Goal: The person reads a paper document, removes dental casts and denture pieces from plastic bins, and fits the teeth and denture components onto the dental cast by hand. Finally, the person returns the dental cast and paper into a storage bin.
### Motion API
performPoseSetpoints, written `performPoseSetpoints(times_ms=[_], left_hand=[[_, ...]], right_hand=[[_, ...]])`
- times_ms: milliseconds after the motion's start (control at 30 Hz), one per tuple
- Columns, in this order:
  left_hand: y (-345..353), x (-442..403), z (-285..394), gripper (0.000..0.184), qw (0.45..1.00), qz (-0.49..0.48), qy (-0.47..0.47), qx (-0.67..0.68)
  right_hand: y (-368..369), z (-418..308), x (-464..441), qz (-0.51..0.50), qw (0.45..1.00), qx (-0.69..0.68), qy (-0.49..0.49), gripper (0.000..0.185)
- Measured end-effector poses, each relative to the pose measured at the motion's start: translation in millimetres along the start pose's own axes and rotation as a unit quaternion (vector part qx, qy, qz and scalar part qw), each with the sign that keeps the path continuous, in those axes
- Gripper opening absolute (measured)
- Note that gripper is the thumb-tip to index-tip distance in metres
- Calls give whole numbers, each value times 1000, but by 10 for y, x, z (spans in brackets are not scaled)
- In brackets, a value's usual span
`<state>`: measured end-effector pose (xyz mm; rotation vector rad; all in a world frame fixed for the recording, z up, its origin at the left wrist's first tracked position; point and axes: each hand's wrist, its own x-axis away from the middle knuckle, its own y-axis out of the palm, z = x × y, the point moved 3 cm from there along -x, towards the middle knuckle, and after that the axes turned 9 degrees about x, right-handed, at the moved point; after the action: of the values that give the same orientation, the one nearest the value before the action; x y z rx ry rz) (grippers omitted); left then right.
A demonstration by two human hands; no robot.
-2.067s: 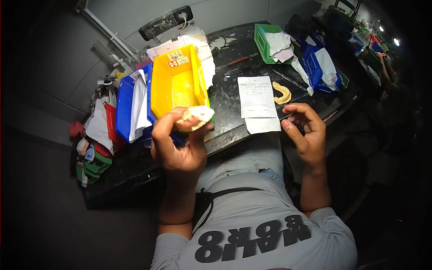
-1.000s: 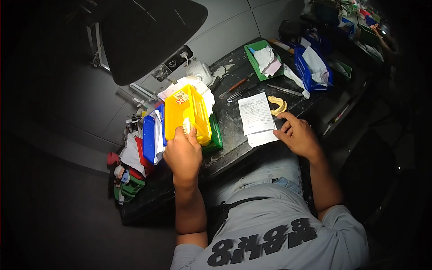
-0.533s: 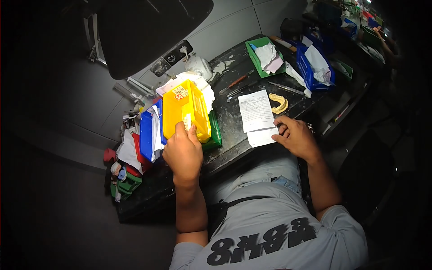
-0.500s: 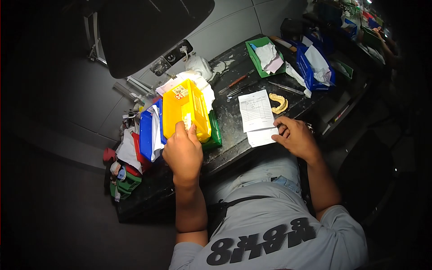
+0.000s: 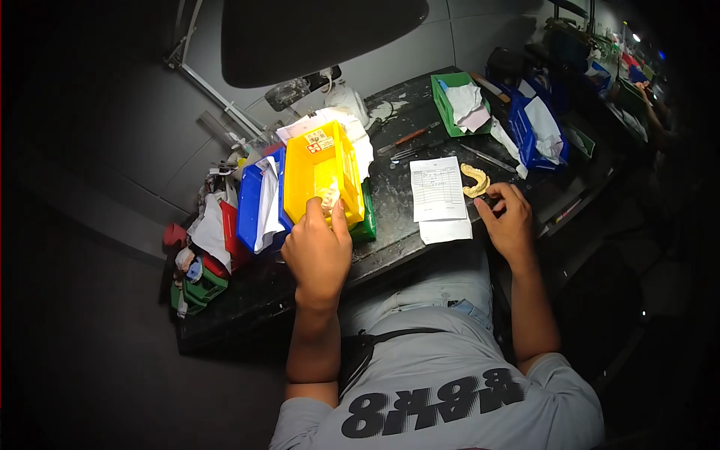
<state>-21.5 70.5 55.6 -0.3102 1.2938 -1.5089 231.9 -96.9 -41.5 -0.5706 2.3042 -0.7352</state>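
Observation:
My left hand (image 5: 319, 244) is closed on the near rim of a yellow storage bin (image 5: 351, 165), which tilts toward me. Inside the bin, close to my fingertips, lies a pale dental model (image 5: 328, 196), partly hidden by the hand. Off to the right, my right hand (image 5: 511, 223) is held with thumb and fingers apart and nothing between them. Just beyond its fingertips a yellowish, horseshoe-shaped dental cast (image 5: 482, 182) rests on the dark bench. A printed form (image 5: 435, 191) lies left of that cast, with a white slip (image 5: 445, 231) below it.
Blue (image 5: 255, 195) and green (image 5: 367, 214) bins flank the yellow one. Hand tools (image 5: 405, 141) lie on the bench (image 5: 386, 251) behind the form. Farther back stand a green bin (image 5: 442, 105) and a blue bin (image 5: 529, 146) with papers. A dark lamp hood (image 5: 315, 37) hangs above.
My right hand has left the paper slip and moved up beside the dental cast, its fingers now apart. The left hand keeps hold of the yellow bin. The camera view has shifted slightly.

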Motion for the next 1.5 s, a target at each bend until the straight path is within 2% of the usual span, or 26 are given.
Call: performPoseSetpoints(times_ms=[67, 100, 167, 267, 500, 600, 667, 733, 800, 867, 933, 1000, 1033, 1100, 1133, 1167, 1200, 1267, 1333, 1400, 1467, 1500], left_hand=[[7, 48, -16, 36, 999, 14, 15, 29], [21, 61, -30, 35, 999, 13, 15, 48], [54, 87, -68, 36, 996, 23, 23, 86], [85, 132, -96, 39, 989, 44, 47, 136], [143, 208, -155, 49, 975, 51, 111, 186], [176, 227, -157, 51, 974, 61, 118, 185], [223, 233, -167, 53, 973, 74, 126, 177], [233, 250, -161, 55, 964, 103, 147, 195], [237, 273, -149, 57, 966, 94, 120, 207], [231, 286, -133, 56, 965, 100, 135, 200], [222, 289, -128, 54, 964, 112, 140, 198], [210, 288, -124, 53, 967, 93, 129, 198], [220, 288, -128, 51, 969, 96, 125, 193], [198, 263, -125, 51, 968, 96, 126, 195], [197, 275, -140, 51, 969, 90, 123, 196], [199, 272, -159, 51, 969, 101, 129, 184], [197, 291, -177, 51, 970, 98, 132, 181], [195, 295, -191, 53, 971, 87, 119, 186], [197, 296, -209, 52, 970, 78, 110, 202], [283, 292, -233, 50, 963, 96, 114, 225], [325, 287, -238, 47, 956, 114, 132, 238], [334, 286, -259, 46, 949, 127, 128, 257]], right_hand=[[8, 17, -91, 26, 999, 37, 5, 44], [30, 35, -132, 24, 999, 40, -2, 44], [106, 103, -201, -20, 998, 51, -15, 59], [215, 169, -247, -22, 993, 96, -59, 66], [246, 117, -364, -25, 994, 91, -47, 58], [162, -123, -479, 35, 998, 45, -34, 53], [44, -630, -532, -51, 993, -100, -38, 51], [-178, -1436, -522, -22, 974, -89, -207, 52], [-10, -1835, -659, -1, 937, -61, -343, 53], [230, -2136, -815, -49, 935, 15, -351, 55], [447, -2408, -981, -146, 913, 69, -375, 57], [641, -2613, -1087, -284, 877, 179, -345, 54], [723, -2610, -1138, -278, 878, 177, -346, 54], [885, -2542, -1159, -290, 840, 203, -411, 56], [874, -2432, -1163, -291, 841, 202, -408, 56], [742, -2329, -1150, -172, 877, 87, -440, 56], [577, -2199, -1137, -44, 887, -29, -459, 56], [180, -1805, -1104, -141, 963, -114, -201, 52], [38, -1228, -951, -103, 994, -21, -14, 63], [335, -636, -654, -98, 981, 168, -7, 72], [526, -417, -271, -76, 963, 260, -1, 76], [527, -347, -244, -73, 963, 260, 5, 76]])
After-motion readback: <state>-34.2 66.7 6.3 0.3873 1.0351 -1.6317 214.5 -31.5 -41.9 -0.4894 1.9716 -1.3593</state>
